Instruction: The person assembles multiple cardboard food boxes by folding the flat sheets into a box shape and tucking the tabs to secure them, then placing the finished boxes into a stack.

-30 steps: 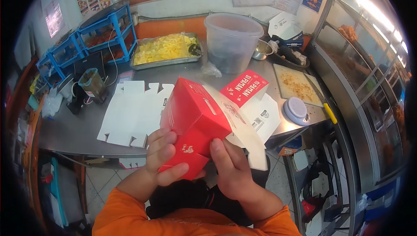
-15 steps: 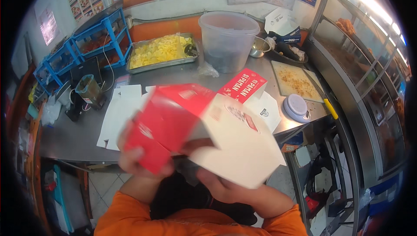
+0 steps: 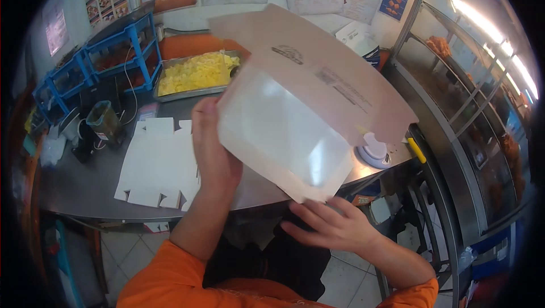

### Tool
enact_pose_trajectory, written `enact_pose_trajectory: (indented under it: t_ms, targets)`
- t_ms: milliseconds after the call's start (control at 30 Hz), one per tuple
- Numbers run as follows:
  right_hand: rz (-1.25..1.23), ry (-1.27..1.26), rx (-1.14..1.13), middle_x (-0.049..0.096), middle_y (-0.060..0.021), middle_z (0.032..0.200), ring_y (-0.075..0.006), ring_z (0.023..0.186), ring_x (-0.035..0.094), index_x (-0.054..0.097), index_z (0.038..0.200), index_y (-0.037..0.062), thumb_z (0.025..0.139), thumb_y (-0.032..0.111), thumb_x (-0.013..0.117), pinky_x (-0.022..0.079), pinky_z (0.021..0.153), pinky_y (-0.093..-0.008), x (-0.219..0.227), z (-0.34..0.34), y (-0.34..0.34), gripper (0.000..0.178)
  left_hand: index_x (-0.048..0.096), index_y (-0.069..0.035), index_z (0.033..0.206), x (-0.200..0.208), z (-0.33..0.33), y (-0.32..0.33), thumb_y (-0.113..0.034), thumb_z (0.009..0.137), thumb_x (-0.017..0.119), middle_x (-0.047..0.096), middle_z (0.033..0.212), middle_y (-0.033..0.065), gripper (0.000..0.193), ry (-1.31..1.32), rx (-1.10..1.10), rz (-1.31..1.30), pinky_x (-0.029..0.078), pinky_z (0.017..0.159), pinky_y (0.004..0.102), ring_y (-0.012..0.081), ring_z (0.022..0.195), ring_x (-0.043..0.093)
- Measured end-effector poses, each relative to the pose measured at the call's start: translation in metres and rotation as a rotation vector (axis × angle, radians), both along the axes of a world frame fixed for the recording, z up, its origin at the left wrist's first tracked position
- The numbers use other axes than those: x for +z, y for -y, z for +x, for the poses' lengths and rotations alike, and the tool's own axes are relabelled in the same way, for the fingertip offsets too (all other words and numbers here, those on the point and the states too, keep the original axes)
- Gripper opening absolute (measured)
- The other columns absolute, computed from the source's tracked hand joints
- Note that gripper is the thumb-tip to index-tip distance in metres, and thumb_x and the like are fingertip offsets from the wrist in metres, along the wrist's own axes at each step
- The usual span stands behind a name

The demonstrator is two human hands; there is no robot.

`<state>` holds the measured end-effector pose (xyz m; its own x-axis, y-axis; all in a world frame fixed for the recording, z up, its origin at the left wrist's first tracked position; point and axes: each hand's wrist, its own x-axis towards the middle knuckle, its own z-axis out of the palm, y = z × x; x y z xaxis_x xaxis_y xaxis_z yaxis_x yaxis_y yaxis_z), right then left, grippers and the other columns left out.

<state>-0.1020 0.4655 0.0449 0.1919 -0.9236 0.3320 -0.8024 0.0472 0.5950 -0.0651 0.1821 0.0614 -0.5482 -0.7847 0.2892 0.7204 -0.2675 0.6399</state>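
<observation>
A half-folded takeaway food box [image 3: 284,126] is held up over the front of the counter, its pale panels turned toward me. One wide panel with printing on it stands up at the back. My left hand [image 3: 210,138] grips the box's left side, the thumb along the edge and the other fingers hidden behind it. At the box's lower corner is my right hand [image 3: 335,226], its fingers stretched out and slightly apart, the tips close to or touching the edge. Flat white box blanks [image 3: 153,163] lie on the counter to the left.
A metal tray of yellow chopped food [image 3: 198,72] stands at the back beside blue stacked racks [image 3: 128,53]. On the right are a round lilac scale [image 3: 374,152], a yellow knife handle [image 3: 417,150] and a lit glass display cabinet [image 3: 477,81]. The metal counter's front edge [image 3: 136,217] runs before me.
The box has been turned and raised, so its red outside no longer shows. My left hand has moved up along its side, and my right hand has shifted right, its fingers now extended.
</observation>
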Motion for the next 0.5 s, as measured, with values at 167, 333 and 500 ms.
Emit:
enact_pose_trajectory:
  t_ms: [167,333,500]
  targets:
    - [-0.125,0.035,0.155,0.055,0.0038,0.156,-0.0168,0.148,0.047,0.063,0.139,0.0437,0.094,0.029,0.07,0.03,0.124,-0.0463,-0.011,-0.003,-0.047,0.048,0.056,-0.004,0.136,-0.018,-0.026,0.004,-0.033,0.115,0.044,0.066,0.126,0.012,0.038,0.007,-0.317,0.066,0.056,0.098,0.038,0.0219,0.112,0.068]
    - [-0.108,-0.125,-0.218,0.064,0.0035,0.147,-0.0168,0.144,0.053,0.067,0.134,0.0331,0.101,0.032,0.066,0.027,0.126,-0.0475,-0.001,0.008,-0.045,0.033,0.055,-0.007,0.134,-0.027,-0.037,-0.035,-0.034,0.115,0.048,0.065,0.115,0.0071,0.034,0.191,-0.533,0.023,0.056,0.089,0.0328,0.0155,0.102,0.067]
    - [-0.115,0.24,-0.384,0.074,-0.001,0.128,-0.0195,0.119,0.071,0.074,0.117,0.0163,0.094,0.012,0.065,0.056,0.1,-0.0441,0.027,0.025,-0.056,0.026,0.042,-0.002,0.146,-0.029,-0.021,-0.063,-0.026,0.11,0.058,0.058,0.126,0.0121,0.046,0.223,-0.675,-0.516,0.051,0.102,0.0354,0.022,0.116,0.061]
